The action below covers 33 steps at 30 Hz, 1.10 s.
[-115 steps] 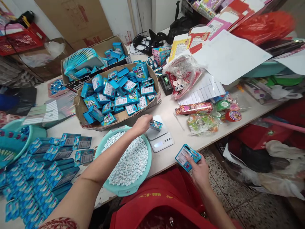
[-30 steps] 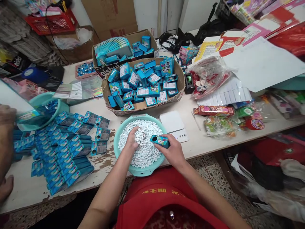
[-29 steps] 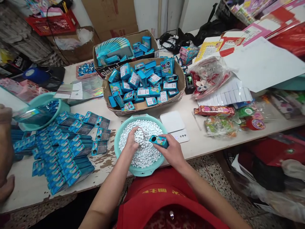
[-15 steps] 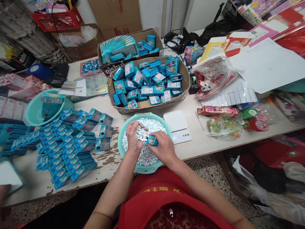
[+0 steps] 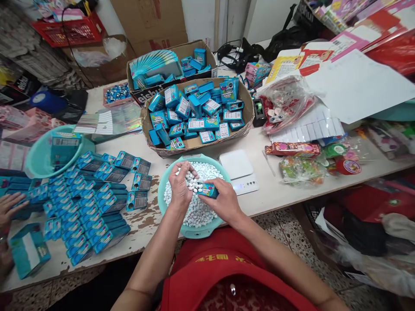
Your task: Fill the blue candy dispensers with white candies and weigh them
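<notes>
A turquoise basin (image 5: 162, 196) full of small white candies (image 5: 198, 214) stands at the table's front edge. Over it, my left hand (image 5: 181, 185) is cupped around a heap of white candies. My right hand (image 5: 222, 199) grips a small blue box (image 5: 208, 190) lying on its side, its end against the candies in my left hand. Behind the basin, a cardboard tray (image 5: 165, 152) holds many similar blue boxes. A white scale (image 5: 238, 168) sits just right of the basin.
Rows of blue boxes (image 5: 97, 196) cover the left of the table, beside another turquoise basin (image 5: 35, 162). Another person's hand (image 5: 11, 207) is at the far left. Wrapped sweets (image 5: 300, 170), a plastic bag (image 5: 285, 103) and paper sheets (image 5: 359, 86) lie right.
The view has shifted slightly. My hands stay over the basin with candies and box. At the far left, the other person's hand has come onto the boxes, and a larger blue pack now shows below it.
</notes>
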Each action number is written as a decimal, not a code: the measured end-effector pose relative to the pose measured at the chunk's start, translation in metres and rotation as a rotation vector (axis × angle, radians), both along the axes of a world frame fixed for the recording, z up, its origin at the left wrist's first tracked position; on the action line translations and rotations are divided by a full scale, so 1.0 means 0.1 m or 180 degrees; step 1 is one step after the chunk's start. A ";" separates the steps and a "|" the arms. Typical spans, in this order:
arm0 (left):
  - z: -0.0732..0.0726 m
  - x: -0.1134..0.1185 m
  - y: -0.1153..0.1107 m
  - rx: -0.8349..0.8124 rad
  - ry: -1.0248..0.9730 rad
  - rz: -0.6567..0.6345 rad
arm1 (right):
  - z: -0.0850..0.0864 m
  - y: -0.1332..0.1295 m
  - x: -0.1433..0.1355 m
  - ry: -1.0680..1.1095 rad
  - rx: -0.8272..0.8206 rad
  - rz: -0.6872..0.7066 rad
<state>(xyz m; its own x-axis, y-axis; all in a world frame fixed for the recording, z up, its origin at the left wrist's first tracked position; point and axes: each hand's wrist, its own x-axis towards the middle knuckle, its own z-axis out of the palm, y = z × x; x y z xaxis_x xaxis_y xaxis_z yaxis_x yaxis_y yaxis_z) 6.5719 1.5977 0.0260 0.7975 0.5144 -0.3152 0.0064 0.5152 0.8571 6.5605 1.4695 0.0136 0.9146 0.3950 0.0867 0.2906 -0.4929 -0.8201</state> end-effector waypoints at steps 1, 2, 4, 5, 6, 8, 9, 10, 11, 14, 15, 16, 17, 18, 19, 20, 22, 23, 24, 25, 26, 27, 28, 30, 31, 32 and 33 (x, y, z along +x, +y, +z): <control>0.00 0.01 0.00 0.0018 -0.0014 -0.0019 | 0.00 -0.01 0.01 0.0018 0.0013 0.0005; 0.00 0.01 -0.01 0.0032 -0.0033 -0.0050 | 0.01 -0.01 0.02 0.0037 0.0022 0.0011; 0.01 0.02 -0.02 0.0025 -0.0064 -0.0125 | 0.01 -0.02 0.04 0.0079 0.0042 0.0016; 0.01 0.02 -0.02 0.0002 -0.0074 -0.0156 | 0.02 -0.02 0.05 0.0093 0.0045 0.0011; 0.01 0.02 -0.02 -0.0016 -0.0087 -0.0165 | 0.02 -0.02 0.06 0.0107 0.0051 0.0003; 0.01 0.02 -0.03 0.0001 -0.0121 -0.0151 | 0.03 -0.02 0.07 0.0157 0.0079 0.0005; 0.02 0.03 -0.03 0.0028 -0.0138 -0.0154 | 0.03 -0.02 0.08 0.0175 0.0086 0.0011; 0.02 0.03 -0.03 0.0061 -0.0151 -0.0161 | 0.03 -0.02 0.08 0.0178 0.0084 0.0016; 0.02 0.03 -0.03 0.0096 -0.0154 -0.0158 | 0.03 -0.01 0.08 0.0168 0.0076 0.0011; 0.02 0.02 -0.02 0.0138 -0.0072 -0.0144 | 0.04 0.00 0.09 0.0121 0.0013 -0.0011; 0.02 0.02 -0.02 0.0161 -0.0047 -0.0128 | 0.04 0.01 0.09 0.0117 -0.0011 -0.0022; 0.02 0.02 -0.03 0.0198 -0.0039 -0.0099 | 0.05 0.01 0.10 0.0129 -0.0025 -0.0035; 0.01 0.03 -0.03 0.0230 -0.0045 -0.0062 | 0.05 0.02 0.10 0.0150 -0.0035 -0.0047; 0.01 0.03 -0.03 0.0243 -0.0062 -0.0037 | 0.05 0.02 0.11 0.0165 -0.0042 -0.0056; 0.01 0.03 -0.04 0.0250 -0.0089 -0.0017 | 0.05 0.01 0.11 0.0165 -0.0047 -0.0066; 0.01 0.03 -0.04 0.0250 -0.0115 -0.0004 | 0.06 0.01 0.11 0.0159 -0.0047 -0.0072; 0.02 0.03 -0.06 0.0216 -0.0134 -0.0039 | 0.06 0.00 0.12 0.0156 -0.0040 -0.0076; 0.02 0.03 -0.07 0.0204 -0.0132 -0.0070 | 0.05 -0.01 0.12 0.0153 -0.0042 -0.0075; 0.03 0.03 -0.08 0.0208 -0.0138 -0.0084 | 0.05 -0.02 0.12 0.0150 -0.0044 -0.0074; 0.03 0.02 -0.09 0.0217 -0.0152 -0.0082 | 0.04 -0.02 0.12 0.0152 -0.0040 -0.0080; 0.04 0.02 -0.10 0.0218 -0.0166 -0.0086 | 0.04 -0.03 0.11 0.0158 -0.0027 -0.0094; 0.04 0.01 -0.11 0.0219 -0.0181 -0.0092 | 0.03 -0.03 0.11 0.0161 -0.0007 -0.0106; 0.05 0.00 -0.12 0.0227 -0.0202 -0.0100 | 0.03 -0.03 0.10 0.0165 0.0022 -0.0116; 0.06 -0.02 -0.13 0.0248 -0.0239 -0.0111 | 0.03 -0.03 0.09 0.0194 0.0099 -0.0138; 0.07 -0.02 -0.14 0.0259 -0.0254 -0.0114 | 0.03 -0.03 0.08 0.0209 0.0133 -0.0161; 0.07 -0.03 -0.14 0.0284 -0.0276 -0.0109 | 0.03 -0.03 0.07 0.0216 0.0158 -0.0180; 0.07 -0.03 -0.14 0.0323 -0.0309 -0.0100 | 0.04 -0.03 0.07 0.0216 0.0177 -0.0199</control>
